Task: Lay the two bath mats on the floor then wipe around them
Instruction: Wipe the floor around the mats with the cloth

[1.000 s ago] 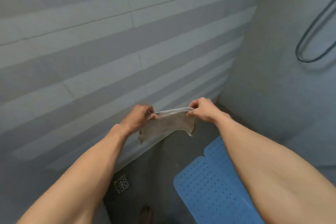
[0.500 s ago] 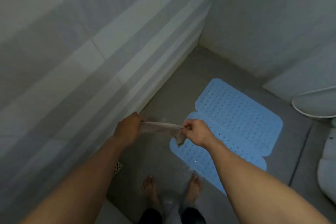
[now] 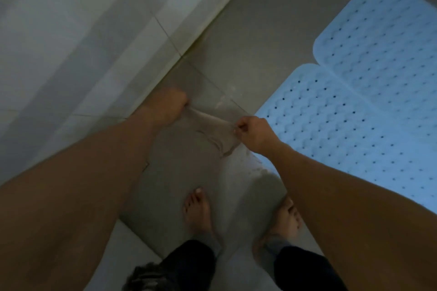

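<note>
Grey cloth (image 3: 214, 129) stretched between both hands; left fingers (image 3: 182, 101) and right fingers (image 3: 238, 129) pinch its ends.

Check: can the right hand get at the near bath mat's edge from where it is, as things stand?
Probably yes. The right hand hovers just beside the near bath mat, nothing between them, but it pinches the cloth along with the left hand.
</note>
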`<act>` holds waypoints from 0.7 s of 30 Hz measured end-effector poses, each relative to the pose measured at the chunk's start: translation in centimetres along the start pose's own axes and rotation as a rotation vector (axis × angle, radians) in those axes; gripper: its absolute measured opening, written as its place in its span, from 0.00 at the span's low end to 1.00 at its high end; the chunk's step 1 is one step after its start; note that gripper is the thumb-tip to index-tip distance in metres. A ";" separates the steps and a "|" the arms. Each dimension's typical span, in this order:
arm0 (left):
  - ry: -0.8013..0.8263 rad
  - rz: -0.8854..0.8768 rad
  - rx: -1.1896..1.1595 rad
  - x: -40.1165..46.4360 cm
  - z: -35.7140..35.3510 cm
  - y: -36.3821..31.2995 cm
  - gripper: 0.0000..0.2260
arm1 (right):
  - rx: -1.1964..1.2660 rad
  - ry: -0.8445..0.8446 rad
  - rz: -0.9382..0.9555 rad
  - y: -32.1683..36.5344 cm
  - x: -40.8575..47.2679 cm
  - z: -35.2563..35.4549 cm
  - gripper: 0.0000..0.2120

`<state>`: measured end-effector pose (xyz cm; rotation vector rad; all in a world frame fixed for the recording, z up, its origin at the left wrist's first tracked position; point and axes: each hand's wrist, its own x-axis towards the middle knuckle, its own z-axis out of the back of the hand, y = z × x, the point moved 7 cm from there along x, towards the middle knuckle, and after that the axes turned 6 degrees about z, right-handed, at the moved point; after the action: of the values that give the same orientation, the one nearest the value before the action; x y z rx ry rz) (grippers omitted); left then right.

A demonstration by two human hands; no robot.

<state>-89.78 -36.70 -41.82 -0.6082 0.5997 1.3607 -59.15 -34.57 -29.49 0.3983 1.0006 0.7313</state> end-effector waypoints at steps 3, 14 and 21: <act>-0.218 -0.160 0.227 6.7 -4.6 0.5 0.38 | -0.092 -0.117 -0.010 -4.8 6.1 -0.5 0.11; -0.634 -0.805 0.299 20.7 16.9 -25.8 0.05 | -0.454 -0.837 0.566 -6.5 15.3 -1.5 0.15; -0.752 -0.862 0.055 20.2 17.0 -22.1 0.06 | -0.415 -0.935 0.537 -5.1 13.1 -5.4 0.16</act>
<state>-64.84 -12.94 -42.96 -0.2114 -0.2381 0.6525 -57.52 -28.89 -43.38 0.5701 -0.1598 1.0567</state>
